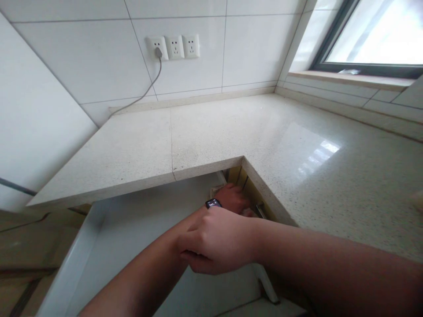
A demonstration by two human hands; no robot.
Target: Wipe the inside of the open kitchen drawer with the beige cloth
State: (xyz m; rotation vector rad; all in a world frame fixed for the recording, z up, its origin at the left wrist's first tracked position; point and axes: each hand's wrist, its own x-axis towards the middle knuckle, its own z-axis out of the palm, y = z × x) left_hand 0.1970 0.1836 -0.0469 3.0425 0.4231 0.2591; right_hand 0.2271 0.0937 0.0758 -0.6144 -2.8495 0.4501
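My left hand [234, 199], with a dark watch [213, 203] on its wrist, reaches under the inner corner of the stone countertop [211, 132]. It is by the far end of a white panel [142, 220] that looks like a pulled-out drawer. Its fingers are dim and partly hidden, so their grip does not show. Closer to me, my right hand [216, 242] is closed, fingers curled, over my left forearm. Whatever it may hold is hidden.
Wall sockets [174, 47] carry a grey plug [158, 52] whose cord [142, 97] runs down to the counter. A window [380, 35] is at the upper right. Beside my left hand, a metal piece [261, 210] shows below the counter edge. A white cabinet side [29, 110] stands left.
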